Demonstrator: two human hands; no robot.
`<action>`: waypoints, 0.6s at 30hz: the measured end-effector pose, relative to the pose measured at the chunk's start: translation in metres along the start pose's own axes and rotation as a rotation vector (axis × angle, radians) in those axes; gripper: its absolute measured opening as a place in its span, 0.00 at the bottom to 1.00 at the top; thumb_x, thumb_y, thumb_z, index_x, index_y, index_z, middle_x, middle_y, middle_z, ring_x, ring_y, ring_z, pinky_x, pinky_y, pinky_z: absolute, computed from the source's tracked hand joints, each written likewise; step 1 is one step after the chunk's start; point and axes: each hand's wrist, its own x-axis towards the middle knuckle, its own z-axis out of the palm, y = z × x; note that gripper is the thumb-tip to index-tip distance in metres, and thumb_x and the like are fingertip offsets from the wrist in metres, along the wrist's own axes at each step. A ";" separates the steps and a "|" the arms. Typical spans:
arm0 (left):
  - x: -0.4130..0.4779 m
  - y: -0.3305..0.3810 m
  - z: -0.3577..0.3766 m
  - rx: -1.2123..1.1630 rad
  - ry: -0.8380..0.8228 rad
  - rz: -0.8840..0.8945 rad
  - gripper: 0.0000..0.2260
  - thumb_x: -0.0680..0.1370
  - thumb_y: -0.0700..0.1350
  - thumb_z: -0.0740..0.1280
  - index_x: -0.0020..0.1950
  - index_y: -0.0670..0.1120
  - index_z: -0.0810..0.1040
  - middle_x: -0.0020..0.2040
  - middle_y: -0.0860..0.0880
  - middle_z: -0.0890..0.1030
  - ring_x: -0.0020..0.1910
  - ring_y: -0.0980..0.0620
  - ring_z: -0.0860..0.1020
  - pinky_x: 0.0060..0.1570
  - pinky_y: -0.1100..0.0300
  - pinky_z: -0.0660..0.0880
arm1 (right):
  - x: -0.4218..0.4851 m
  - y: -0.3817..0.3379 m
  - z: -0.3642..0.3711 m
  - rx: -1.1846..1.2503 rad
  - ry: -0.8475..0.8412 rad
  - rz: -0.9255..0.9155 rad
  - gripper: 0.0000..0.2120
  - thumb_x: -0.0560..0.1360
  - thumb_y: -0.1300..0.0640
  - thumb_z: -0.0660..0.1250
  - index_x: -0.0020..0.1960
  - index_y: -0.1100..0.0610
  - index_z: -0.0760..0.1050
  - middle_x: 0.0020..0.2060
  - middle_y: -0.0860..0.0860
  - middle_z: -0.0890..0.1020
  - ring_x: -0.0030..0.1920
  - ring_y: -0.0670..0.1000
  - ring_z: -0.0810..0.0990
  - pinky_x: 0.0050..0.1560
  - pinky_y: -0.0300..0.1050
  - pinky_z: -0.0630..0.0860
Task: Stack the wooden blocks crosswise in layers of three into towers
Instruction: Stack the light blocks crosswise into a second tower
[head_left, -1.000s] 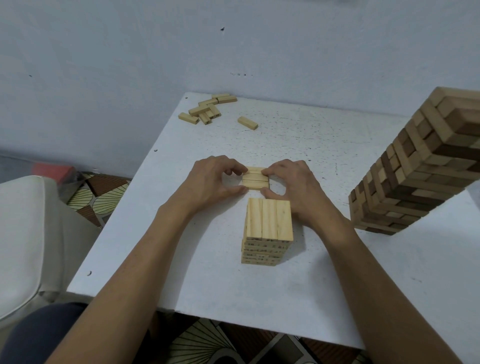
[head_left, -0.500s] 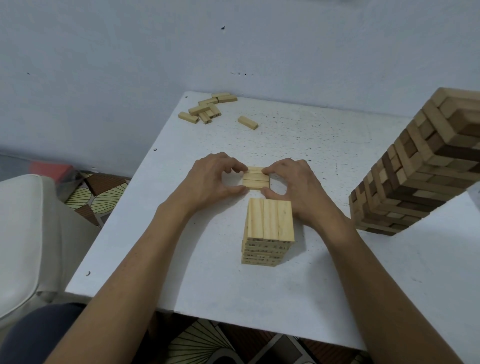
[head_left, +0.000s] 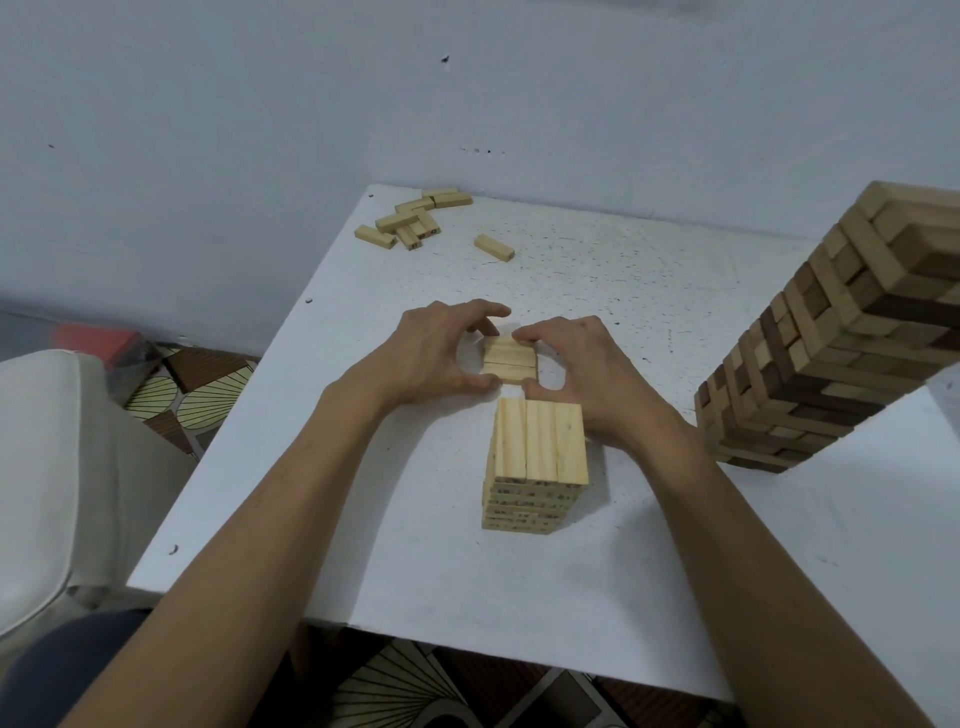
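A short tower of pale wooden blocks (head_left: 537, 462) stands on the white table (head_left: 649, 291), its top layer three blocks running away from me. Just behind it lies a flat row of three pale blocks (head_left: 510, 358), side by side. My left hand (head_left: 441, 353) grips the row's left end with curled fingers and thumb. My right hand (head_left: 587, 369) grips its right end the same way. The far block is partly hidden by my fingertips.
A tall tower of mixed light and dark blocks (head_left: 841, 338) stands at the right. Several loose pale blocks (head_left: 410, 223) lie at the table's far left corner, one single block (head_left: 493, 247) beside them. A white chair (head_left: 52, 467) sits left of the table.
Both hands stay on the three-block row. The fingertips have closed in slightly over the far block, pressing the row tighter together. The row has not left the table.
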 end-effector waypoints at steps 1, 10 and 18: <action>0.000 -0.001 0.001 0.001 0.008 0.004 0.34 0.71 0.54 0.76 0.74 0.52 0.67 0.64 0.53 0.79 0.62 0.51 0.74 0.64 0.48 0.68 | 0.000 0.000 0.000 0.003 0.003 0.001 0.25 0.75 0.51 0.69 0.71 0.48 0.70 0.64 0.45 0.76 0.64 0.49 0.66 0.60 0.45 0.67; -0.007 0.013 -0.020 -0.063 0.100 0.075 0.35 0.69 0.54 0.76 0.74 0.55 0.65 0.60 0.56 0.78 0.62 0.52 0.74 0.65 0.53 0.67 | -0.009 -0.015 -0.027 0.095 0.078 -0.070 0.25 0.73 0.52 0.70 0.69 0.47 0.71 0.61 0.42 0.76 0.59 0.46 0.66 0.51 0.39 0.65; -0.041 0.054 -0.057 -0.186 0.200 0.141 0.37 0.68 0.55 0.72 0.75 0.56 0.62 0.58 0.57 0.77 0.61 0.59 0.73 0.61 0.66 0.67 | -0.044 -0.051 -0.071 0.157 0.204 -0.120 0.23 0.73 0.54 0.71 0.67 0.45 0.71 0.56 0.38 0.77 0.59 0.45 0.71 0.54 0.24 0.62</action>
